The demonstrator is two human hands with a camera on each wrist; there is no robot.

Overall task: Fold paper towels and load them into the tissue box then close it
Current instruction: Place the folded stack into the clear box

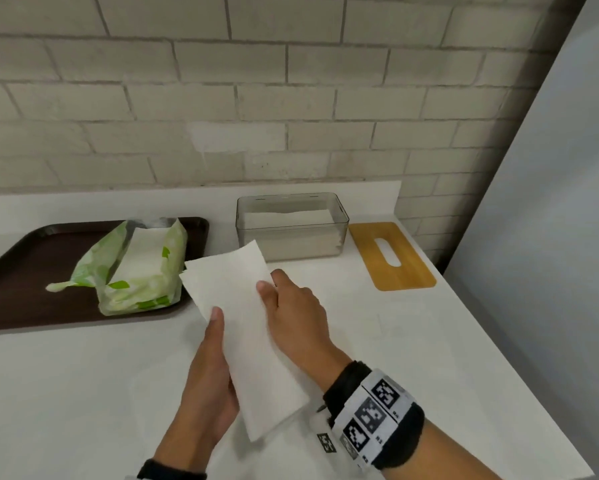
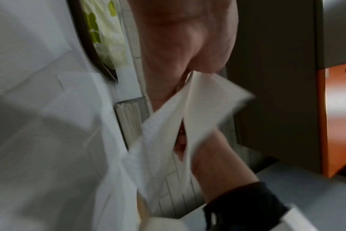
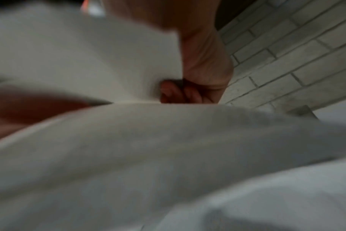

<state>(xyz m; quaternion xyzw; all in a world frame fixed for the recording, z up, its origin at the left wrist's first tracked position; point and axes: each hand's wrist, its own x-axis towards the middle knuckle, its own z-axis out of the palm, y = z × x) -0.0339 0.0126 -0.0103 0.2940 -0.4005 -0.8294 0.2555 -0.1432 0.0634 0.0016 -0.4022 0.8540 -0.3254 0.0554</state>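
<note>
A folded paper towel [image 1: 242, 327] is held in the air above the table [image 1: 429, 341], near its front edge, gripped by both hands. The left hand [image 1: 208, 375] is clamped on the near-left long edge, thumb on top, fingers hidden beneath. The right hand [image 1: 294, 313] is pinched on the right long edge, farther up. In the left wrist view the towel's two layers are seen parted, so the fold is judged not yet pressed flat. The towel's long axis is run from near-right to far-left, its far end aimed between the tray [image 1: 21, 258] and the tissue box [image 1: 291, 226]. The box is set at the table's back edge, beyond and slightly right of the hands, open, with towels already stacked inside; its long axis is laid along the back edge, so a turn of the towel is likely needed before loading. The right hand is nearer the box. The wooden lid [image 1: 391, 254] is laid just right of the box, off it. A green pack [image 1: 138, 268] is left on the tray.
</note>
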